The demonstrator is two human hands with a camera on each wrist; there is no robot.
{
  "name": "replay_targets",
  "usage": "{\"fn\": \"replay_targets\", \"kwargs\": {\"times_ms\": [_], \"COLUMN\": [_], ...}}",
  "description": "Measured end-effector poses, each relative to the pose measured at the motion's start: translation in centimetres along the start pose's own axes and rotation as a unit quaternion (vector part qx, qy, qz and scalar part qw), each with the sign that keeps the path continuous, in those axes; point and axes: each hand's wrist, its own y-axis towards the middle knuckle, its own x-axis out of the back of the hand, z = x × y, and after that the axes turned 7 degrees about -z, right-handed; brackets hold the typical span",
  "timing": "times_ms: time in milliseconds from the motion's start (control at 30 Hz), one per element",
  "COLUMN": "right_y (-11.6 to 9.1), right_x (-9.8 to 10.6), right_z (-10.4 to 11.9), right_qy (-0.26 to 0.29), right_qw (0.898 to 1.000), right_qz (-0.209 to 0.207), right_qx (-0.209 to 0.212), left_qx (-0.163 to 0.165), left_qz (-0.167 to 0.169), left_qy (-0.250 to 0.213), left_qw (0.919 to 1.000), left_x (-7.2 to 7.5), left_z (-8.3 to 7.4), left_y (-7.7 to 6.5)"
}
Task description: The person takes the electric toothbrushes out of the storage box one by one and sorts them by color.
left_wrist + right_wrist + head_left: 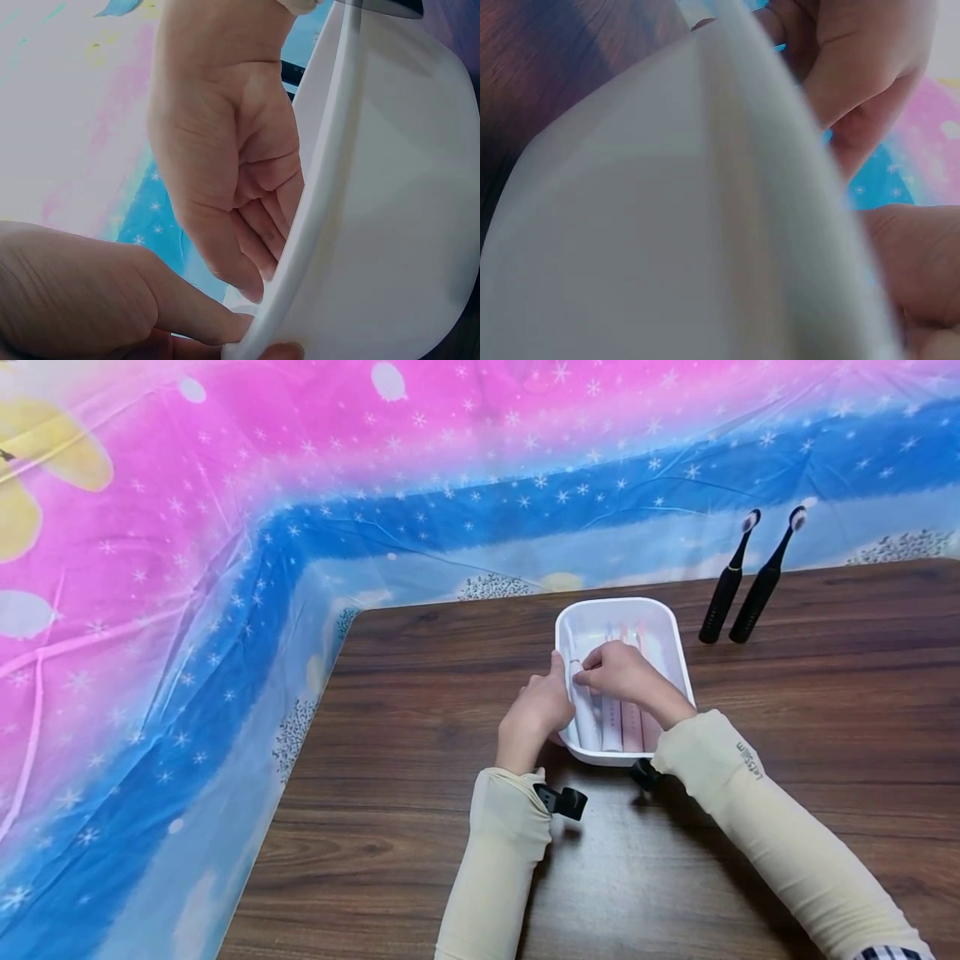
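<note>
A white plastic basket [678, 647] with a rounded rim stands on the table, holding several electric toothbrushes in white and pink side by side. My left hand [536, 702] grips its left wall, thumb inside and a fingertip outside the rim, as the left wrist view shows. Reaching in over the right side, my right hand [622, 672] pinches the upper handle of the leftmost white electric toothbrush [586, 722]. The pink toothbrush [632, 727] lies farther right, its upper part partly covered by the right hand. In the right wrist view the basket wall [630, 225] hides the fingertips.
Two black electric toothbrushes stand upright at the back right, the left one [722, 602] close beside the right one [756, 602]. The brown wooden table [420, 693] meets a pink and blue patterned cloth [450, 493] along its back and left edges.
</note>
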Motion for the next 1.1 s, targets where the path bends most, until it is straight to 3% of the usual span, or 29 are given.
{"fn": "replay_targets", "kwargs": {"times_ms": [400,767,1100], "right_y": [0.0,-0.6,-1.6], "right_x": [0.0,0.6,1.9], "right_z": [0.1,-0.2,0.2], "right_qy": [0.002,0.081,0.107], "right_qw": [1.000,0.996,0.994], "right_qz": [0.012,0.026,-0.022], "right_qx": [0.004,-0.017,0.003], "left_qx": [0.003,0.002,0.003], "left_qz": [0.006,-0.001,0.004], "left_qy": [-0.009,-0.012,-0.019], "left_qw": [0.9999,0.9999,0.9998], "left_x": [0.1,0.2,0.2], "left_z": [-0.1,0.0,0.0], "left_y": [0.0,0.1,0.0]}}
